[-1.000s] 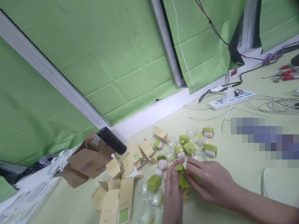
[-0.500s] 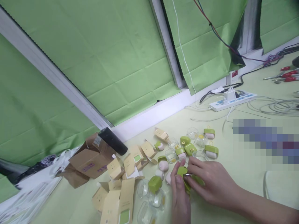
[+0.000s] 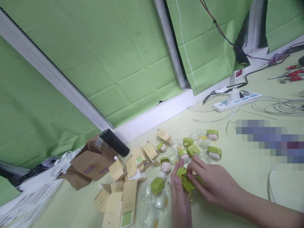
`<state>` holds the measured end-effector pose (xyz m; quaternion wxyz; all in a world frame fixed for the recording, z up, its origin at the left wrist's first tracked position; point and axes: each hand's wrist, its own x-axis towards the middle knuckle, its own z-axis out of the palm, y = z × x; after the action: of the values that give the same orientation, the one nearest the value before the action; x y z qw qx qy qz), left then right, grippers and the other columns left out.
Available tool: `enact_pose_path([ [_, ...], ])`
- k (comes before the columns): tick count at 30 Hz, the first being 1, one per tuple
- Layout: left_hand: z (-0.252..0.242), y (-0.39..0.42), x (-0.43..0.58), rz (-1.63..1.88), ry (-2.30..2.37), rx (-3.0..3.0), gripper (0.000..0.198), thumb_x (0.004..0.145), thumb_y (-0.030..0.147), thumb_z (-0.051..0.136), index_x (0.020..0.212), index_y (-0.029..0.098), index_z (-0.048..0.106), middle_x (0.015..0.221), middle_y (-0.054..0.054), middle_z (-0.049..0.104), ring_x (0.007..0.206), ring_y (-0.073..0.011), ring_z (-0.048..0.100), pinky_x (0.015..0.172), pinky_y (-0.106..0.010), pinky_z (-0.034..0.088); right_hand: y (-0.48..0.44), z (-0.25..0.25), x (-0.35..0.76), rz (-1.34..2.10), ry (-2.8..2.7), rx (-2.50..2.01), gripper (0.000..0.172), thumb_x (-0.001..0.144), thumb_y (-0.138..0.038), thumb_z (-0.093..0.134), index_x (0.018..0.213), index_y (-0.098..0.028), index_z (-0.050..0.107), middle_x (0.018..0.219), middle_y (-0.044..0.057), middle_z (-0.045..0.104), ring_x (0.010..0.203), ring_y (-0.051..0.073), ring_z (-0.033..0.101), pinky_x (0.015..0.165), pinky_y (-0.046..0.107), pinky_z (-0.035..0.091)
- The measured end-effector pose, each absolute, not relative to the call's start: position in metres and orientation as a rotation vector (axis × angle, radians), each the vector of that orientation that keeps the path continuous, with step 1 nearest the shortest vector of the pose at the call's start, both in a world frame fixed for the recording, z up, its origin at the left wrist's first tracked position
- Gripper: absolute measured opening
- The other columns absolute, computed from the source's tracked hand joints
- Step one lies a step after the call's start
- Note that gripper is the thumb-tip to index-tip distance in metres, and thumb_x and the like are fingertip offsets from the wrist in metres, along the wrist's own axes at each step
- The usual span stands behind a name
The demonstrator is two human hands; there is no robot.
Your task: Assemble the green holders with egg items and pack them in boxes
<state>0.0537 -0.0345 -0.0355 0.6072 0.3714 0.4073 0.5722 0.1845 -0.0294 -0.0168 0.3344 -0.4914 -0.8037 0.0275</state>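
Observation:
A green plastic part [image 3: 186, 183], with a rounded tab on top and a small yellow ring near its lower end, is gripped by my left hand [image 3: 180, 199]. My right hand [image 3: 215, 180] pinches at its right side, fingertips touching it. More green shows beneath the right fingers; whether it belongs to the same part I cannot tell. Around the hands lie several small green-lidded pale-pink containers [image 3: 215, 153], a green cap [image 3: 157, 186] and clear plastic cups [image 3: 158, 200].
Opened beige cartons [image 3: 128, 202] and a brown cardboard box [image 3: 92, 161] lie to the left, with a black cylinder [image 3: 114, 142] leaning there. A white power strip [image 3: 237, 101], grey cables [image 3: 277, 107] and red-handled tools [image 3: 294, 74] are at the back right.
Both hands have shifted slightly left with the green part, which has turned so more of it and its ring show. A thin metallic piece between the hands is no longer visible.

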Motion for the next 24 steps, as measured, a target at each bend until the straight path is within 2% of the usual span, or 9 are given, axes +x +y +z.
enact_pose_path([
  [3, -0.04, -0.037, 0.054, 1.281, 1.014, 0.913, 0.061, 0.082, 0.06, 0.051, 0.129, 0.022, 0.051, 0.145, -0.009, 0.043, 0.137, -0.0248, 0.031, 0.111, -0.037, 0.03, -0.029, -0.017, 0.184, 0.153, -2.065, -1.296, 0.003, 0.085, -0.022, 0.049, 0.088, -0.023, 0.05, 0.086, 0.001, 0.06, 0.06, 0.016, 0.06, 0.047, 0.025, 0.033],
  [7, -0.044, -0.039, 0.055, 1.245, 1.074, 1.004, 0.064, 0.08, 0.061, 0.052, 0.131, 0.022, 0.047, 0.142, -0.01, 0.045, 0.137, -0.025, 0.031, 0.111, -0.036, 0.029, -0.027, -0.013, 0.185, 0.316, -1.986, -1.356, 0.005, 0.081, -0.019, 0.055, 0.078, -0.022, 0.053, 0.077, -0.003, 0.061, 0.06, 0.013, 0.06, 0.049, 0.022, 0.034],
  [10, -0.036, -0.033, 0.048, 1.258, 1.181, 1.069, 0.073, 0.076, 0.063, 0.054, 0.134, 0.021, 0.041, 0.142, -0.013, 0.044, 0.135, -0.0287, 0.034, 0.107, -0.039, 0.033, -0.025, -0.009, 0.186, 0.411, -1.936, -1.379, 0.01, 0.082, -0.022, 0.056, 0.072, -0.022, 0.054, 0.07, -0.004, 0.061, 0.057, 0.012, 0.059, 0.05, 0.021, 0.034],
  [13, -0.019, -0.017, 0.022, 1.263, 1.474, 1.296, 0.062, 0.084, 0.059, 0.043, 0.133, 0.021, 0.04, 0.144, -0.014, 0.039, 0.134, -0.0299, 0.033, 0.105, -0.042, 0.033, -0.023, -0.01, 0.187, 0.365, -1.939, -1.403, 0.012, 0.084, -0.03, 0.057, 0.074, -0.023, 0.056, 0.071, -0.004, 0.062, 0.053, 0.011, 0.057, 0.049, 0.022, 0.031],
  [16, -0.004, 0.004, -0.011, 0.921, 1.796, 1.776, 0.048, 0.09, 0.045, 0.032, 0.129, 0.018, 0.043, 0.137, -0.015, 0.045, 0.132, -0.0274, 0.033, 0.107, -0.042, 0.027, -0.021, -0.016, 0.185, 0.306, -2.044, -1.437, 0.011, 0.077, -0.029, 0.066, 0.074, -0.024, 0.057, 0.072, -0.005, 0.064, 0.053, 0.013, 0.06, 0.046, 0.023, 0.023],
  [19, 0.004, 0.024, -0.032, 0.536, 1.938, 2.011, 0.04, 0.085, 0.037, 0.04, 0.117, 0.018, 0.054, 0.12, -0.015, 0.057, 0.119, -0.0319, 0.043, 0.102, -0.045, 0.029, -0.021, -0.023, 0.183, 0.292, -2.142, -1.484, 0.024, 0.063, -0.034, 0.078, 0.072, -0.024, 0.058, 0.073, -0.006, 0.065, 0.054, 0.017, 0.062, 0.045, 0.024, 0.013],
  [22, 0.01, 0.04, -0.034, 0.4, 1.986, 2.039, 0.031, 0.076, 0.038, 0.053, 0.1, 0.021, 0.063, 0.104, -0.014, 0.064, 0.11, -0.036, 0.048, 0.096, -0.048, 0.033, -0.021, -0.026, 0.184, 0.262, -2.2, -1.445, 0.032, 0.057, -0.039, 0.08, 0.075, -0.024, 0.059, 0.079, -0.004, 0.065, 0.055, 0.02, 0.063, 0.045, 0.024, 0.011],
  [24, 0.016, 0.053, -0.026, 0.339, 2.039, 2.064, 0.032, 0.077, 0.044, 0.052, 0.097, 0.022, 0.064, 0.105, -0.014, 0.063, 0.111, -0.0382, 0.047, 0.094, -0.051, 0.032, -0.021, -0.025, 0.186, 0.252, -2.21, -1.381, 0.024, 0.062, -0.035, 0.075, 0.076, -0.023, 0.059, 0.08, -0.003, 0.064, 0.056, 0.019, 0.063, 0.046, 0.025, 0.015],
])
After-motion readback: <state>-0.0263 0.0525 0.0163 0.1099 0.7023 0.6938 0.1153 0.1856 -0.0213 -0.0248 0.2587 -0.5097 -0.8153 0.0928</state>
